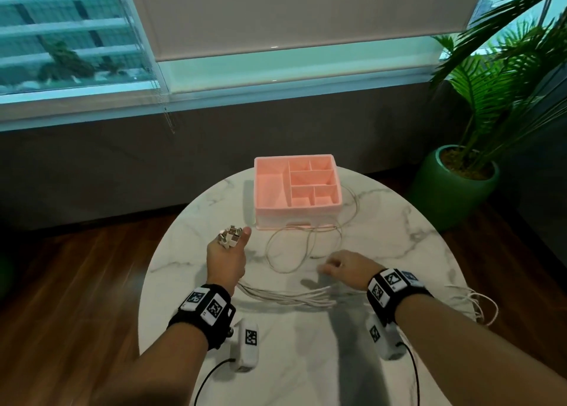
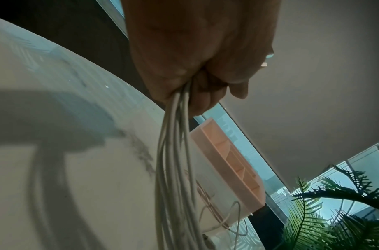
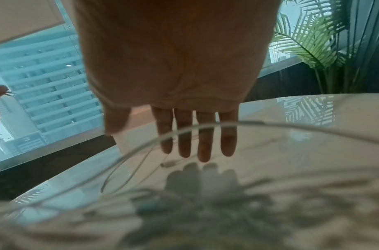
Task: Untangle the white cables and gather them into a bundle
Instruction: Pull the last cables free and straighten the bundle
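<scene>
My left hand [image 1: 228, 253] grips several white cables [image 2: 173, 160] in a fist, and their plug ends [image 1: 230, 236] stick up above the thumb. From the fist the strands [image 1: 294, 298] run right across the marble table [image 1: 306, 359] and pass under my right wrist. My right hand [image 1: 340, 266] hovers flat, palm down, fingers [image 3: 205, 143] straight, just above the table and holding nothing. A loose connector [image 3: 169, 164] lies beneath the fingertips. More loops [image 1: 291, 252] lie in front of the pink box [image 1: 297, 187].
The pink divided organiser box sits at the table's far side, cable curving round its right edge [image 1: 354, 203]. Cable ends hang over the table's right rim [image 1: 478, 307]. A potted palm [image 1: 460, 178] stands on the floor to the right. The window wall lies beyond.
</scene>
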`<state>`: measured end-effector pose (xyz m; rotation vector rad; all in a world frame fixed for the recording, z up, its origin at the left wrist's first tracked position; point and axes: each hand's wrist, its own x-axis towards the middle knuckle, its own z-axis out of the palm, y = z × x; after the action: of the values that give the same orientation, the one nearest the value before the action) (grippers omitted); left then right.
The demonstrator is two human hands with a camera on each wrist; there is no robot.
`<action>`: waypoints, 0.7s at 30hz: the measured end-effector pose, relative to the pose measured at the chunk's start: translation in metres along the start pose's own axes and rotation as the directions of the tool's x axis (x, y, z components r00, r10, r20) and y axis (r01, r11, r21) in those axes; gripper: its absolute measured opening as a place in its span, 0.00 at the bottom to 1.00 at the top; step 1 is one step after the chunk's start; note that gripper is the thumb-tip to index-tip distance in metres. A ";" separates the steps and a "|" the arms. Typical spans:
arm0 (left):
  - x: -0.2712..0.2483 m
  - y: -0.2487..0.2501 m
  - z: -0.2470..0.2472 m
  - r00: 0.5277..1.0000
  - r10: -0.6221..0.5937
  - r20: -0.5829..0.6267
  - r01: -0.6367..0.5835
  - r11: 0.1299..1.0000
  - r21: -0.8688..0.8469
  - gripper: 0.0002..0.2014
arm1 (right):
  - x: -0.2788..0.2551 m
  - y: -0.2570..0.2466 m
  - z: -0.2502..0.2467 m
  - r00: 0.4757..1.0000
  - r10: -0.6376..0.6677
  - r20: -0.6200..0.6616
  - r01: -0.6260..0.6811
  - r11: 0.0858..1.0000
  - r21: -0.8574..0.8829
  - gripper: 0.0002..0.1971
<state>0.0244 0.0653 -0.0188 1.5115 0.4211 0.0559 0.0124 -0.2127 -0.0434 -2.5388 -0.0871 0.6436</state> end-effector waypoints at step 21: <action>0.008 0.003 0.014 0.984 -0.049 0.170 0.065 0.993 -0.094 0.20 | 0.004 0.044 -0.032 0.976 0.166 -0.141 -0.170 0.985 -0.021 0.03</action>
<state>0.0364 0.0540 -0.0179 1.3928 0.3216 -0.0937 0.0283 -0.2655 -0.0429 -2.6338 0.1689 0.5298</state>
